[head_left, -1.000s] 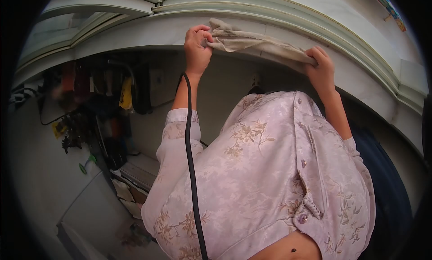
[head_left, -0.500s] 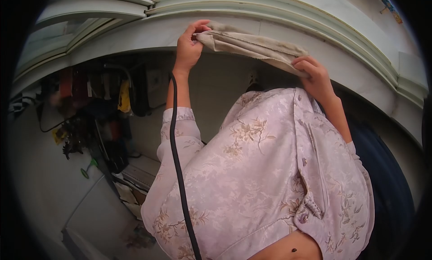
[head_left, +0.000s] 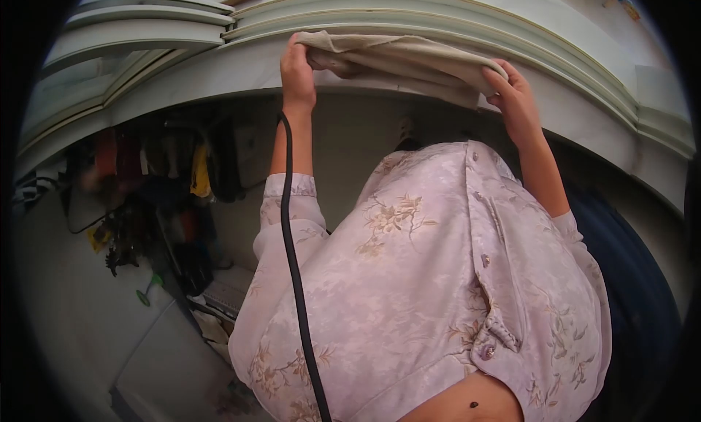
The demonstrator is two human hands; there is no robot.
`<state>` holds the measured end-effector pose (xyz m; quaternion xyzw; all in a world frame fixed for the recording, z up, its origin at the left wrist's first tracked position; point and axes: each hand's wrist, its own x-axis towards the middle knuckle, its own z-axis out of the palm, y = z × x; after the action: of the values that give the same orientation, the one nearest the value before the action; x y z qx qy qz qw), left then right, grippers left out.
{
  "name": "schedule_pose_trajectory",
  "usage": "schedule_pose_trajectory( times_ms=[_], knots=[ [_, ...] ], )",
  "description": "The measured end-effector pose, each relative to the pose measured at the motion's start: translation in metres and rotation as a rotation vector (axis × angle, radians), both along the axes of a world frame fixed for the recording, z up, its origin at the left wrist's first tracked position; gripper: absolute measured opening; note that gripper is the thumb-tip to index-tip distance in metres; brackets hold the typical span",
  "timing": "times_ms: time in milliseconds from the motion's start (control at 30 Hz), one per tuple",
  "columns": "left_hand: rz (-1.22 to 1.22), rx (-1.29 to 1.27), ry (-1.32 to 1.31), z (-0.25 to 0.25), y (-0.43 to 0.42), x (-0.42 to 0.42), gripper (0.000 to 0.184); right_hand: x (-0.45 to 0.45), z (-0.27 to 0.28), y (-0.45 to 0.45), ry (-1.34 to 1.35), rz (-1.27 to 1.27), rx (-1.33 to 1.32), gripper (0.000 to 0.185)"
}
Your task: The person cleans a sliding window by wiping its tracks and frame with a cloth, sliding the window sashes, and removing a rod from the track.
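A beige cloth (head_left: 409,57) with greyish stains stretches between my two hands, over the pale window sill (head_left: 241,68). My left hand (head_left: 297,75) is closed around its left end. At the other end, my right hand (head_left: 511,93) pinches the cloth's corner between thumb and fingers. The middle of the cloth sags in loose folds, and its lower edge hangs close to the sill's front edge. Whether the cloth touches the sill I cannot tell.
Sliding window tracks (head_left: 438,6) run behind the sill, with a window frame (head_left: 146,28) at left. A black cable (head_left: 293,261) passes over my left forearm and front. Cluttered items, including a yellow object (head_left: 200,172), stand below left. Dark blue fabric (head_left: 621,269) lies at right.
The cloth has been turned and opened out, showing a smoother face. My left hand has shifted slightly left, and my right hand has risen with its end of the cloth.
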<state>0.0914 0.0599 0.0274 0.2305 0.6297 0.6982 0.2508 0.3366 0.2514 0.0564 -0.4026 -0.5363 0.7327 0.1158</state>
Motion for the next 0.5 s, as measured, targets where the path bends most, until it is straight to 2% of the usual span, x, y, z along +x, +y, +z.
schedule_pose_trajectory(
  times_ms=[67, 100, 167, 200, 267, 300, 367, 433, 467, 500],
  knots=[
    [0.180, 0.059, -0.310, 0.011, 0.011, 0.005, 0.028, -0.002, -0.004, 0.005, 0.036, 0.024, -0.011, 0.018],
    [0.170, 0.066, -0.313, 0.011, 0.014, 0.006, 0.028, -0.002, -0.010, 0.009, 0.034, 0.016, -0.002, 0.018],
    [0.240, 0.119, -0.456, 0.012, 0.018, 0.006, 0.037, -0.001, -0.023, 0.013, 0.178, 0.029, 0.303, 0.015],
    [0.249, 0.123, -0.519, 0.014, 0.018, 0.008, 0.037, 0.000, -0.022, 0.012, 0.175, 0.018, 0.316, 0.015],
    [0.263, 0.169, -0.627, 0.020, 0.019, 0.012, 0.035, -0.001, -0.014, 0.012, -0.007, 0.059, 0.827, 0.016],
    [0.272, 0.207, -0.670, 0.023, 0.020, 0.014, 0.033, -0.003, -0.014, 0.012, 0.037, 0.050, 0.814, 0.017],
    [0.363, 0.241, -0.622, 0.039, 0.020, 0.020, 0.035, -0.007, -0.010, 0.013, 0.039, 0.062, 0.621, 0.016],
    [0.383, 0.307, -0.562, 0.069, 0.016, 0.026, 0.036, -0.020, 0.001, 0.015, 0.155, 0.044, 0.417, 0.015],
    [0.370, 0.312, -0.566, 0.078, 0.008, 0.022, 0.036, -0.028, 0.006, 0.016, 0.226, 0.028, 0.463, 0.013],
    [0.060, 0.506, -0.555, 0.087, -0.005, 0.017, 0.037, -0.027, 0.012, 0.016, 0.227, 0.018, 0.474, 0.013]
  ],
)
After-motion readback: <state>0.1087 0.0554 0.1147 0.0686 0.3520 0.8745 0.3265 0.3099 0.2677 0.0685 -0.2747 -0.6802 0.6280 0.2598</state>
